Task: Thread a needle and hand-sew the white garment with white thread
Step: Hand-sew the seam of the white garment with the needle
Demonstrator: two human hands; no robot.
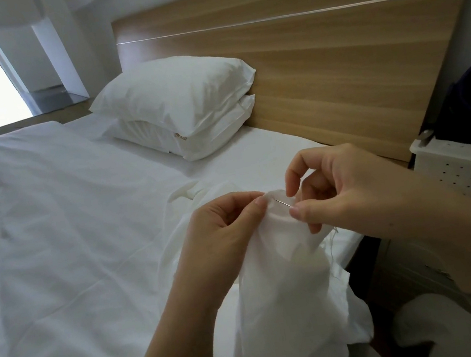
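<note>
bed [258, 155] with pillows [176, 94] and duvet [49, 228]

Two white pillows [179, 94] are lying stacked at upper centre against a wooden headboard [334, 68]; a rumpled duvet [49, 225] is covering the left, and a perforated white basket [470, 173] is standing at right.

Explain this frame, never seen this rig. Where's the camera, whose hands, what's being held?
There is no robot here. A single wide-angle camera sits on a person's head and looks forward and down at their bare hands. The left hand pinches a fold of the white garment, which hangs down below the hands. The right hand pinches a needle that lies against that fold. Behind them are a white bed, two stacked pillows and a wooden headboard. The thread is too fine to make out.
</note>
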